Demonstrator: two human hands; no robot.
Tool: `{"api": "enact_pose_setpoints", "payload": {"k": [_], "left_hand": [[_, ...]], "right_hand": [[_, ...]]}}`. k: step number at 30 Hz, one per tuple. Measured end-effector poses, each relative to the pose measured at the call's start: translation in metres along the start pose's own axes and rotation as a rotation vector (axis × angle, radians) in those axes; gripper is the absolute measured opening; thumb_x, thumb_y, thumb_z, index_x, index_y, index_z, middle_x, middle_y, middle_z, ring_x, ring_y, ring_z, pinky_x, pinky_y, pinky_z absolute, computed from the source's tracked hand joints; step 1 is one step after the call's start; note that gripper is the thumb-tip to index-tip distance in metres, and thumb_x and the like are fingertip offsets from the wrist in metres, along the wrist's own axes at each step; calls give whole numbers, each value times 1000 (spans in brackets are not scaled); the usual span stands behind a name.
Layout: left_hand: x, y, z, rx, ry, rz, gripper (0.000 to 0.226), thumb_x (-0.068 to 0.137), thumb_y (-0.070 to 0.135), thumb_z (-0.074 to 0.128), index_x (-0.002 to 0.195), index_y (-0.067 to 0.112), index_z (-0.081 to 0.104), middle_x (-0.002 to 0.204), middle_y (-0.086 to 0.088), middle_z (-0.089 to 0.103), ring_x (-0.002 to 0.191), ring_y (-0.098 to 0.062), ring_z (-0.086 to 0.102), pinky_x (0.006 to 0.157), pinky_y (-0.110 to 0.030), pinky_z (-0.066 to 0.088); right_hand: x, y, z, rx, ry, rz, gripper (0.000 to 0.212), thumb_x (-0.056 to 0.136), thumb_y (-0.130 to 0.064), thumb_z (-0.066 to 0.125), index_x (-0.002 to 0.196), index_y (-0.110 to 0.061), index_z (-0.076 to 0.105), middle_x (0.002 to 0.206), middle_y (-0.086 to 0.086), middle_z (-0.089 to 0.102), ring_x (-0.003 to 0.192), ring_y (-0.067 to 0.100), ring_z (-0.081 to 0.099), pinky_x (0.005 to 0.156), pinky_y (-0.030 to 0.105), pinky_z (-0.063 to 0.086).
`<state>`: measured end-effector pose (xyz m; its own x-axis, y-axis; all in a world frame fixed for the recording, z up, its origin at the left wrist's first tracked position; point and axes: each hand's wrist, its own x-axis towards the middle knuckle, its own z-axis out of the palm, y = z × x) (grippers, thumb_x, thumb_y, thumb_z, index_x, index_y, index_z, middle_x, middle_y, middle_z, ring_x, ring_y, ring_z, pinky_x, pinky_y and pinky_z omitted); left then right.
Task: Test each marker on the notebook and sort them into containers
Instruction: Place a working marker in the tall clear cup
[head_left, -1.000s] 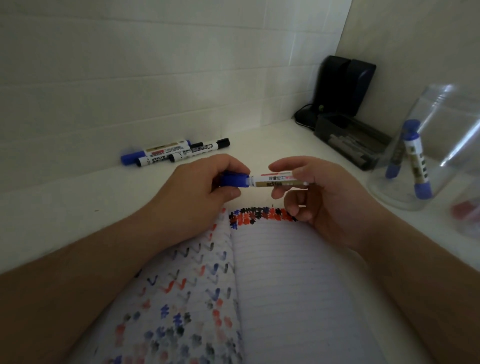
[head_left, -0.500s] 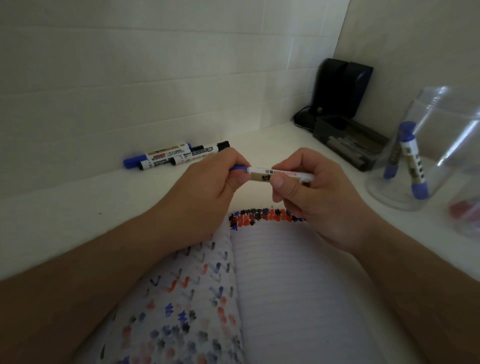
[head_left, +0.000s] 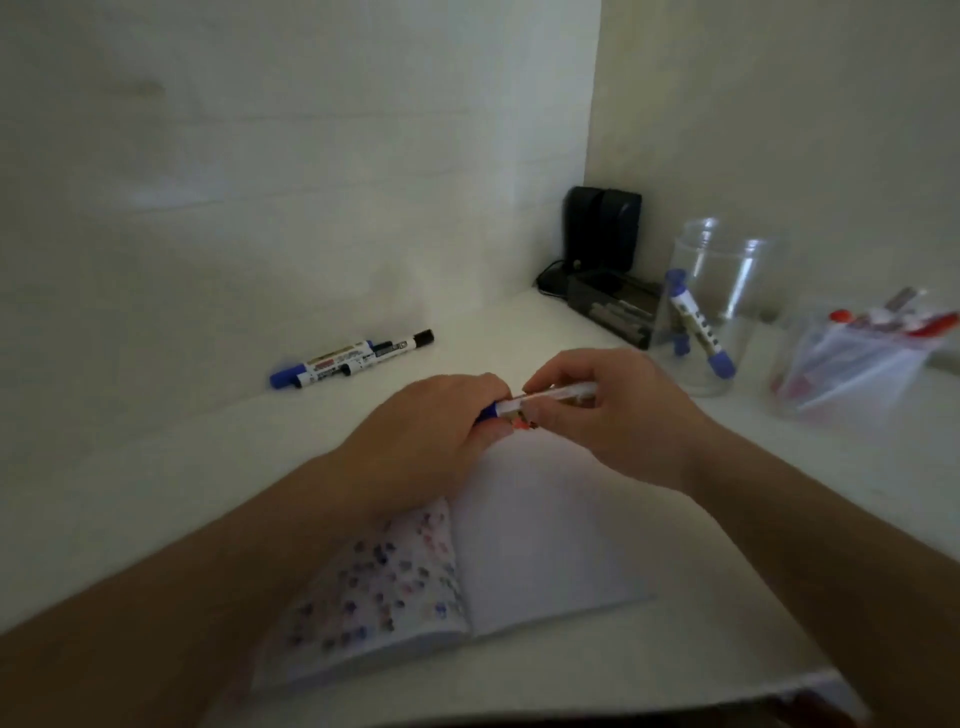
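Both hands hold one blue marker (head_left: 550, 399) level above the top of the open notebook (head_left: 530, 525). My left hand (head_left: 441, 415) is curled round its blue cap end. My right hand (head_left: 608, 410) pinches the white barrel. The notebook's left page carries many small blue, red and black marks; its right page is mostly blank. Three more markers (head_left: 353, 358), blue and black capped, lie by the back wall. A clear jar (head_left: 727, 291) at the right holds two blue markers (head_left: 698, 332). Farther right, a second clear container (head_left: 852, 364) holds red markers.
A black device with a tray (head_left: 608, 280) sits in the back corner, close to the clear jar. White walls close off the back and right of the white desk (head_left: 156, 467). The desk's front edge runs just below the notebook.
The view has tilted up and pulled back, showing the red-marker container. The blue cap end has gone deeper into my left hand; both hands still hold the marker over the notebook.
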<state>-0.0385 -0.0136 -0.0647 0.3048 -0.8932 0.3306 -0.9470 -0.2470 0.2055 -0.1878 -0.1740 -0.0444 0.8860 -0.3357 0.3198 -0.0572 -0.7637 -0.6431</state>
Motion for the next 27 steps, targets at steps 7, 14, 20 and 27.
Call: {"api": "enact_pose_setpoints", "payload": {"k": [7,14,20,27], "left_hand": [[0,165,41,-73,-59,399,20,92,55,61,99,37,63,85,15,61,80,-5,48,74,-27,39],[-1,327,164,-50,-115,829,26,86,53,66,95,29,65,90,9,62,91,-15,52,82,-34,41],[-27,403,295,-101,-629,730,23,92,49,62,105,31,59,98,6,61,96,-20,54,85,-43,47],[-21,420,338,-140,-787,627,41,87,43,70,124,31,57,118,5,59,114,-22,52,94,-41,48]], "right_hand": [[-198,33,-86,-249,62,98,15,81,-49,74,95,-52,68,85,-28,67,86,-1,64,70,22,52],[-385,106,-122,-313,127,511,24,77,-64,68,96,-50,70,82,-24,68,78,1,65,62,27,54],[-497,197,-88,-302,0,875,15,87,-53,70,98,-52,60,93,-23,66,87,3,62,77,27,54],[-517,236,-68,-237,53,951,30,93,-45,72,121,-35,68,117,-21,67,107,1,61,86,16,47]]}}
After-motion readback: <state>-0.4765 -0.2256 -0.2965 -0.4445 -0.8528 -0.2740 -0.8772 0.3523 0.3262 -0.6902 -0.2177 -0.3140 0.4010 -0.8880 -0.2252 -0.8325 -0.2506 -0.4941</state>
